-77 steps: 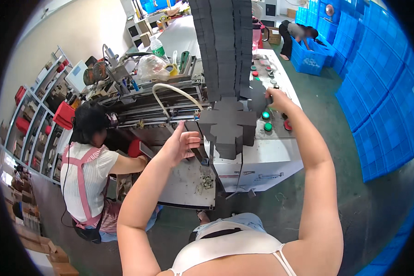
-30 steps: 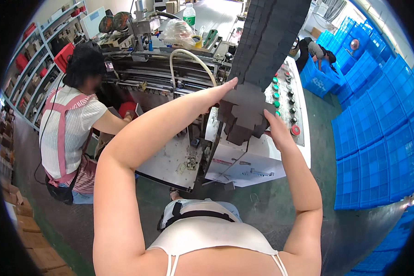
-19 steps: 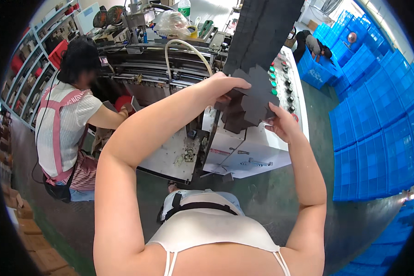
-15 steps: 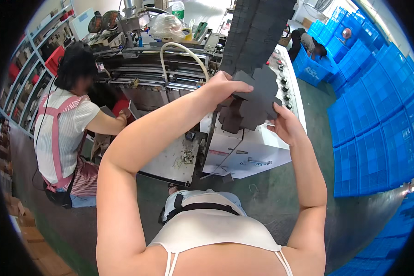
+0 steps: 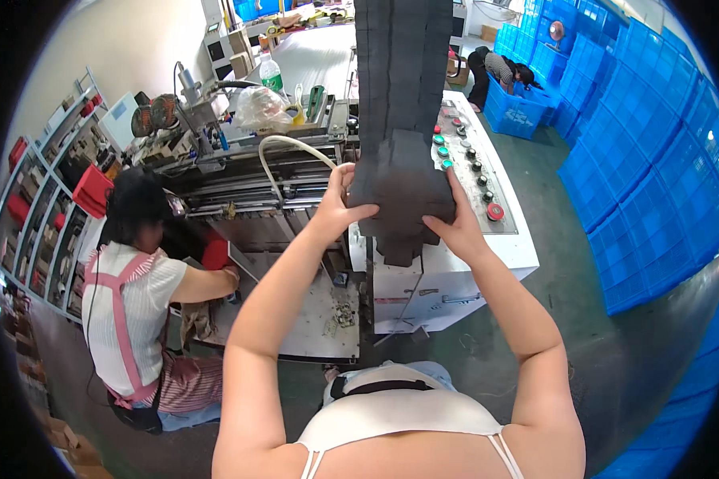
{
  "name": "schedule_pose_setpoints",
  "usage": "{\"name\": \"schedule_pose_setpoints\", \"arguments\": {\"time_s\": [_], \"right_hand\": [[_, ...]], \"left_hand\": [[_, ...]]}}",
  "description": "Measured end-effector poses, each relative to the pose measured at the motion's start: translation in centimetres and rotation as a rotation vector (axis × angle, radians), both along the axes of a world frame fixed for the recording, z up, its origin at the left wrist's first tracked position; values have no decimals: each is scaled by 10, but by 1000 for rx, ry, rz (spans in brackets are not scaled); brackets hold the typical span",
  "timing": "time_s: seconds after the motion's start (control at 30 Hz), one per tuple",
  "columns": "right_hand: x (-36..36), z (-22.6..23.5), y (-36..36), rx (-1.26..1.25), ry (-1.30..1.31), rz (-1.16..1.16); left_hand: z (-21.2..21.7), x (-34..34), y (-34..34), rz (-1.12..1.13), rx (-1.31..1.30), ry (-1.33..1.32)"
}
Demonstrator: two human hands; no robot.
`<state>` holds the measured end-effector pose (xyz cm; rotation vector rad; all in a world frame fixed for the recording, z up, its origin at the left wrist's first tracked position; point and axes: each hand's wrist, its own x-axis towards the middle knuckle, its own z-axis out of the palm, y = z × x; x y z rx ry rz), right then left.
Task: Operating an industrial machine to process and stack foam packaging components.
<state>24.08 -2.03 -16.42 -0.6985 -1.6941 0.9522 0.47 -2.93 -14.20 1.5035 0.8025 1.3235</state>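
Observation:
Both my hands grip a small stack of dark grey die-cut card blanks (image 5: 399, 195), one hand on each side. My left hand (image 5: 337, 209) has its thumb on top at the left edge and its fingers curled behind. At the right edge my right hand (image 5: 458, 223) presses with its thumb, fingers along the side. The blanks lie squarely over the near end of a long dark row (image 5: 390, 68) of similar pieces running away from me. Whether they rest on that row is hard to see.
A white control cabinet (image 5: 503, 254) with coloured buttons stands at the right. On the left are a machine (image 5: 252, 191) with a cream hose and a seated co-worker (image 5: 128, 303). Blue crates (image 5: 631, 160) are stacked at far right; another person (image 5: 503, 72) bends over a crate.
The blanks, tilted and fanned unevenly before, now sit straighter and in line with the dark row. My hands have drawn level on either side of them.

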Motion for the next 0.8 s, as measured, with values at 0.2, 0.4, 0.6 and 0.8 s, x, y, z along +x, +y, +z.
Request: {"name": "schedule_pose_setpoints", "arguments": {"time_s": [0.2, 0.4, 0.6, 0.8], "right_hand": [[-4, 17, -5, -111, 56, 54], [-15, 12, -5, 34, -88, -73], [-15, 17, -4, 3, -30, -62], [-14, 10, 0, -70, 24, -28]], "left_hand": [[1, 0, -6, 32, 52, 62], [3, -4, -9, -23, 35, 91], [8, -3, -11, -46, -48, 33], [23, -23, 2, -57, 5, 202]]}}
